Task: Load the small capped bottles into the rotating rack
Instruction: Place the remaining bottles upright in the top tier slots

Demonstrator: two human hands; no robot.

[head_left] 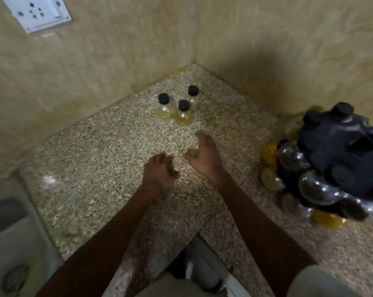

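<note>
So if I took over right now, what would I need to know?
Both hands hold nothing: left hand loosely curled, right hand open, both over the counter.
Three bottles stand loose near the corner.
The rack sits at the right, with several bottles already in it; it is blurred, so I can't count free slots.
Left to do: load those three.

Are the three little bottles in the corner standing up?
Upright: the three bottles stand on the counter, black caps on top.
</note>
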